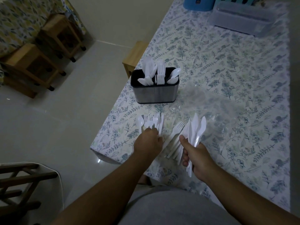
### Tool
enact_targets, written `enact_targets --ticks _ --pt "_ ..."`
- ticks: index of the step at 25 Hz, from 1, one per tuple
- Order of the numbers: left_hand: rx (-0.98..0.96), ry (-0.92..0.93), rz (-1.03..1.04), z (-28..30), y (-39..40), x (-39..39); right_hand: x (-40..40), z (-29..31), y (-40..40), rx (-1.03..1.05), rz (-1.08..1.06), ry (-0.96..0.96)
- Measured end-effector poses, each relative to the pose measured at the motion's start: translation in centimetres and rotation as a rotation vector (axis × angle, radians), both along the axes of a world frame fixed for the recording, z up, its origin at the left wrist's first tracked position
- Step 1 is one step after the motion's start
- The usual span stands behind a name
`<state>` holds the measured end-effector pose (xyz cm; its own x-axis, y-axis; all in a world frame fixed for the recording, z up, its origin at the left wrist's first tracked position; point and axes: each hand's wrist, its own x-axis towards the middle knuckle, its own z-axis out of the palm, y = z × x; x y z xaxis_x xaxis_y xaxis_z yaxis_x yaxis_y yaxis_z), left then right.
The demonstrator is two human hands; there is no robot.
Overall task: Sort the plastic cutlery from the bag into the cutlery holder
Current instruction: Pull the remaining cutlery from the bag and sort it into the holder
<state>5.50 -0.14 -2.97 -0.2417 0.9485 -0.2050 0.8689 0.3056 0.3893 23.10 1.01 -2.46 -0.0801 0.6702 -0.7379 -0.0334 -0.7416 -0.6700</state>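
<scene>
The sorting looks partway through: the right hand (197, 157) grips a fanned bunch of white knives (197, 127) by their handles, while the left hand (148, 139), fingers curled down, reaches onto a small pile of forks and spoons (150, 120) just ahead of it, though whether it pinches any I cannot tell. More loose cutlery (175, 138) lies between the hands on the clear bag (227, 114). Next, I judge, the knives must be carried forward to the cutlery holder (155, 90), well beyond both hands, and dropped into the matching compartment.
</scene>
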Motion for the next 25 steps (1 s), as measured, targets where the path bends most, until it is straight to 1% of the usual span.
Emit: enact_targets --ticks 2,6,9,12,14,17,21,23,25 --pt "-0.097 0.063 -0.003 -0.3 0.1 -0.4 0.1 0.0 0.0 -0.009 0.002 -0.016" --pt "-0.162 0.082 -0.001 -0.1 0.5 0.2 0.3 -0.2 -0.1 -0.006 0.014 -0.027" --pt "-0.183 0.065 0.015 0.0 0.8 0.0 0.4 -0.4 -0.1 -0.004 -0.009 -0.014" --pt "-0.214 0.003 0.027 -0.6 0.6 -0.5 0.4 -0.6 0.1 0.005 -0.025 -0.02" --pt "-0.216 -0.042 0.026 -1.0 0.1 -0.5 0.5 -0.7 0.1 0.001 -0.029 -0.041" --pt "-0.183 -0.036 0.005 -1.3 -0.3 -0.4 0.6 -0.7 0.0 -0.008 -0.046 -0.043" --pt "-0.19 -0.059 0.015 -1.0 0.1 -0.4 0.5 -0.4 -0.1 0.0 -0.026 -0.044" --pt "-0.187 -0.087 0.034 -0.6 0.1 -0.4 0.5 -0.4 -0.1 0.006 -0.014 -0.045" --pt "-0.139 -0.157 0.034 0.1 -0.1 0.1 0.6 -0.3 -0.1 -0.002 -0.011 -0.027"
